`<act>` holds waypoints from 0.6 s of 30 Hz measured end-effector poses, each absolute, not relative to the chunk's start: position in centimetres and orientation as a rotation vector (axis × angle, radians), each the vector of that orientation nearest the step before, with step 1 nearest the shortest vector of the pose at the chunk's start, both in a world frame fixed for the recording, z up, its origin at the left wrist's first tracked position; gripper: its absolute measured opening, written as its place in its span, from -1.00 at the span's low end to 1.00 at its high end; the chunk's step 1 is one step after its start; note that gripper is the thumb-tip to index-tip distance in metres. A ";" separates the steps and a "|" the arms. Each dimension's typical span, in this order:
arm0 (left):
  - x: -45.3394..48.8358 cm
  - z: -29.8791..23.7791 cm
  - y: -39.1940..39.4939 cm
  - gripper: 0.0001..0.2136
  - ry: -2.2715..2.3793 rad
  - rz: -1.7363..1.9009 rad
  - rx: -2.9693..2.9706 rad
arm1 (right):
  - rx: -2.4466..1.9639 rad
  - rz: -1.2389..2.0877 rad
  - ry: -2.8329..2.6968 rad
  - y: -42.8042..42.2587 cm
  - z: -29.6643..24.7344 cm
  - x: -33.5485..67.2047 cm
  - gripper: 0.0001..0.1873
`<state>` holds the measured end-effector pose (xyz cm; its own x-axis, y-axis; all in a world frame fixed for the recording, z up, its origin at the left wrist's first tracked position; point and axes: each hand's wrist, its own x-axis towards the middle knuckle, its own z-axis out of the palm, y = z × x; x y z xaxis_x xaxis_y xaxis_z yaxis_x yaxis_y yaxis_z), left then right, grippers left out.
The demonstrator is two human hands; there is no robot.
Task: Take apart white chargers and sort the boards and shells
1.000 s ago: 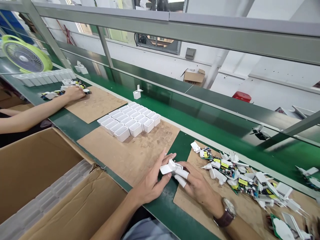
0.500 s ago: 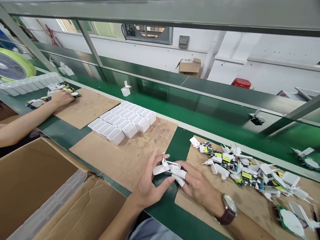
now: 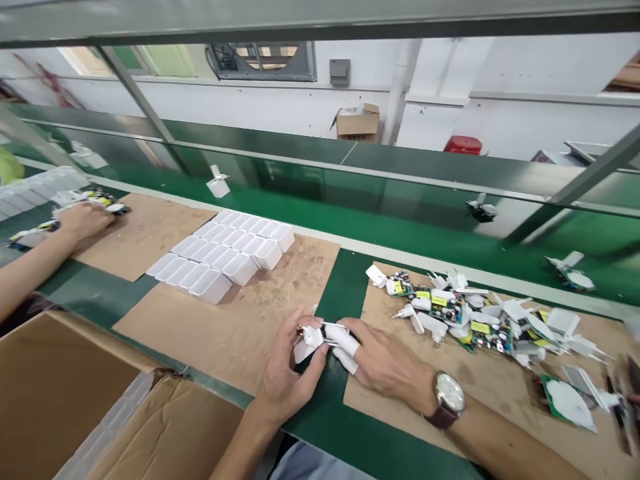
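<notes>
Both my hands meet over the green mat near the bench's front edge. My left hand [image 3: 285,373] pinches a small white charger part [image 3: 306,341] with metal prongs. My right hand [image 3: 385,363], with white finger cots on two fingers and a wristwatch on the wrist, grips the same part from the right. A block of open white plastic housings [image 3: 225,250] stands in rows on a brown board to the upper left. A heap of green circuit boards and white plug parts [image 3: 475,320] lies on a board to the right.
A co-worker's hand [image 3: 83,220] rests on parts at the far left. An open cardboard box [image 3: 75,400] sits at the lower left. A green conveyor belt [image 3: 350,220] carries single white parts behind the boards. A metal frame rail crosses overhead.
The view has swung right and down, so everything slid left in the picture. My hands stay together on the white part and have turned it a little; the prongs now point left.
</notes>
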<state>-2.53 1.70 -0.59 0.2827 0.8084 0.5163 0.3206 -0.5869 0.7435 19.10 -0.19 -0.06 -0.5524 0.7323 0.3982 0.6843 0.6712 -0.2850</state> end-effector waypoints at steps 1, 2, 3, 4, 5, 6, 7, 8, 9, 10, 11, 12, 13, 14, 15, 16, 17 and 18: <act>-2.5 -0.6 1.8 -0.34 1.011 1.281 2.055 | -1.136 0.112 -2.468 -0.1 0.3 19.1 -0.74; -2.5 -0.5 1.9 -0.34 1.014 1.296 2.057 | -1.170 0.101 -2.531 -0.1 0.7 19.0 -0.79; -2.4 -0.5 2.1 -0.34 1.016 1.306 2.061 | -1.204 0.097 -2.574 0.0 1.1 19.0 -0.82; -2.4 -0.4 2.2 -0.34 1.018 1.310 2.065 | -1.238 0.105 -2.598 0.1 1.4 18.9 -0.84; -2.3 -0.4 2.4 -0.34 1.019 1.310 2.068 | -1.282 0.136 -2.607 0.3 1.7 18.9 -0.85; -2.3 -0.4 2.6 -0.33 1.023 1.304 2.068 | -1.326 0.182 -2.603 0.4 1.8 18.9 -0.85; -2.2 -0.3 2.8 -0.32 1.032 1.291 2.063 | -1.359 0.226 -2.593 0.6 1.9 18.9 -0.85; -2.2 -0.3 3.0 -0.32 1.040 1.288 2.058 | -1.380 0.269 -2.579 0.7 1.9 18.9 -0.85; -2.1 -0.2 3.1 -0.32 1.046 1.288 2.054 | -1.389 0.303 -2.561 0.8 1.9 18.9 -0.84; -2.0 -0.2 3.2 -0.32 1.048 1.295 2.052 | -1.399 0.330 -2.540 0.9 1.8 18.9 -0.83; -2.0 -0.1 3.2 -0.32 1.048 1.301 2.050 | -1.411 0.354 -2.516 1.0 1.7 18.9 -0.83; -1.9 -0.1 3.2 -0.32 1.047 1.299 2.047 | -1.421 0.368 -2.493 1.0 1.6 18.9 -0.82; -1.9 0.0 3.2 -0.32 1.047 1.300 2.043 | -1.428 0.373 -2.476 1.0 1.5 18.8 -0.82; -1.9 0.0 3.2 -0.32 1.051 1.299 2.039 | -1.429 0.373 -2.462 1.0 1.5 18.8 -0.82; -1.9 0.1 3.2 -0.31 1.058 1.292 2.037 | -1.414 0.363 -2.460 1.0 1.5 18.9 -0.83; -1.9 0.1 3.3 -0.31 1.064 1.288 2.039 | -1.390 0.343 -2.469 1.0 1.5 18.9 -0.85; -2.0 0.0 3.3 -0.31 1.069 1.281 2.042 | -1.363 0.318 -2.484 1.1 1.5 18.9 -0.87; -2.1 0.0 3.4 -0.30 1.069 1.275 2.046 | -1.345 0.293 -2.501 1.1 1.5 18.9 -0.87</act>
